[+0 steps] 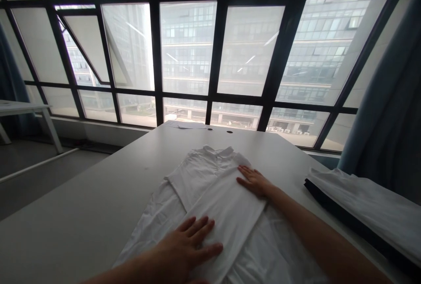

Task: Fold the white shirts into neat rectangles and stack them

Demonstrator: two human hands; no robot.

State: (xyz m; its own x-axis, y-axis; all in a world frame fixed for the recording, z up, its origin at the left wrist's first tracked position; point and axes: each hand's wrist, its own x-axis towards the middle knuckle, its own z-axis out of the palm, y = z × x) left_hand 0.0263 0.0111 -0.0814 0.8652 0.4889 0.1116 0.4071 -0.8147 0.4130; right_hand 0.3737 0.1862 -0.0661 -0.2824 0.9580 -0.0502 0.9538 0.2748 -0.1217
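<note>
A white collared shirt (197,179) lies spread on the table, its collar toward the windows. One long sleeve is folded diagonally across the body of the shirt. My left hand (184,246) rests on the lower part of that sleeve, fingers spread and nothing gripped. Farther up, near the shoulder on the right, my right hand (253,181) presses flat on the cloth with its fingers stretched out. The bottom of the shirt runs out of view, partly behind my forearms.
The white table (98,196) reaches toward large windows (189,47). At the right edge, white cloth (365,200) lies over something dark (348,222). White paper-like sheets (187,125) lie at the far end. Blue curtains (388,100) hang on the right; another table (23,108) stands left.
</note>
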